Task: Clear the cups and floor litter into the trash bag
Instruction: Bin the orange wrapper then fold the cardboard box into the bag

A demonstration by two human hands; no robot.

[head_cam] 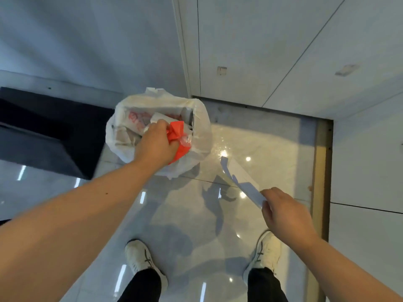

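Observation:
A white plastic trash bag [201, 129] stands open on the glossy floor, with crumpled paper and printed wrappers inside. My left hand [156, 144] is over the bag's mouth, shut on a crumpled red plastic wrapper [176, 132]. My right hand [283, 212] is lower right, away from the bag, and grips one end of a long white paper strip [242, 182] that extends up and left toward the bag. No cups are visible.
A dark blue block-like furniture piece [43, 131] sits left of the bag. White wall panels [261, 51] rise behind, and a brass floor strip [320, 171] runs on the right. My two white shoes [139, 258] stand on the shiny tile floor [187, 214].

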